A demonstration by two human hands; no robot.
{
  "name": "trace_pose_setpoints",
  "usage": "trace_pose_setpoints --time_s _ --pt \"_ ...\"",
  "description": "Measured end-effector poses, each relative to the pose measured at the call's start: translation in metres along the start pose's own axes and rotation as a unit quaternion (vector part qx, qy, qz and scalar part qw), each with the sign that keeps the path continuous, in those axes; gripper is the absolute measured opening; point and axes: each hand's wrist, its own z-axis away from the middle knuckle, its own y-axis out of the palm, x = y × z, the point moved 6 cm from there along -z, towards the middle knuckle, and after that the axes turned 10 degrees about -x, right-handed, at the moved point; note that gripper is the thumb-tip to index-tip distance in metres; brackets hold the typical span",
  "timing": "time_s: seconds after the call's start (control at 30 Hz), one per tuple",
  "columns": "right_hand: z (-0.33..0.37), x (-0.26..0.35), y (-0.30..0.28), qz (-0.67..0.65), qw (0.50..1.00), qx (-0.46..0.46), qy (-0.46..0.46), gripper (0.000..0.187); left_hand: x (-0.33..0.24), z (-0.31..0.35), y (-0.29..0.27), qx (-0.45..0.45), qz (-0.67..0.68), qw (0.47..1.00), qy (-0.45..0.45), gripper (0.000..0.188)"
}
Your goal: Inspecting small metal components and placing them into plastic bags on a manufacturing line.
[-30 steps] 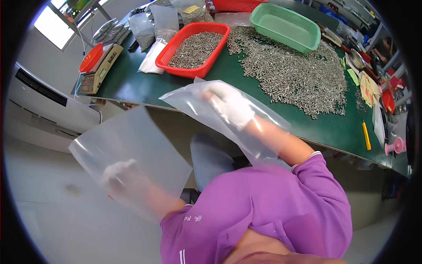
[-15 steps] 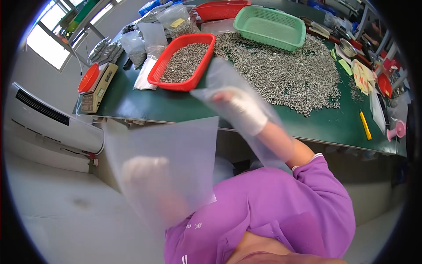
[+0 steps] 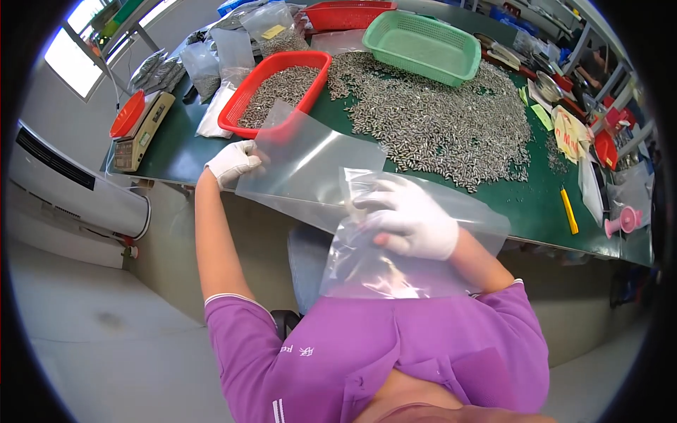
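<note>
White gloves with bare fingertips cover both hands. My left hand (image 3: 236, 162) is closed on the left edge of a clear plastic bag (image 3: 317, 158), which stretches flat over the table's front edge and overlaps the red basket (image 3: 227, 116). Closer to my body, my right hand (image 3: 412, 222) has its fingers curled on a second clear plastic bag (image 3: 374, 271), crinkled and shiny, above my lap. The two bags overlap near my right fingers. Small metal pieces (image 3: 444, 127) lie in a wide heap beyond my hands, and more fill the red basket.
A green basket (image 3: 423, 46) stands at the heap's far side, with another red basket (image 3: 349, 15) behind. On the left are a scale (image 3: 144, 134) with a red pan and filled plastic bags (image 3: 275, 32). A yellow-handled tool (image 3: 569, 211) and pink holder (image 3: 624, 222) lie right.
My left hand has moved up and forward from low on the left to the table edge. My right hand has come back toward my body. Both bags have shifted and now overlap.
</note>
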Motion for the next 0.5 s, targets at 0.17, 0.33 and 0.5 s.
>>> trace_pose_setpoints --time_s 0.17,0.33,0.5 --pt "0.004 -0.035 0.051 0.138 0.984 0.096 0.05 0.046 -0.016 -0.002 -0.016 -0.229 -0.322 0.917 0.049 0.023" --pt "0.004 -0.05 0.062 0.183 0.969 0.115 0.116 0.063 -0.052 0.06 0.047 -0.556 -0.36 0.705 0.254 0.031" --pt "0.0 -0.051 0.067 0.171 0.969 0.119 0.131 0.069 -0.043 0.102 0.14 -0.265 -0.305 0.813 0.419 0.043"
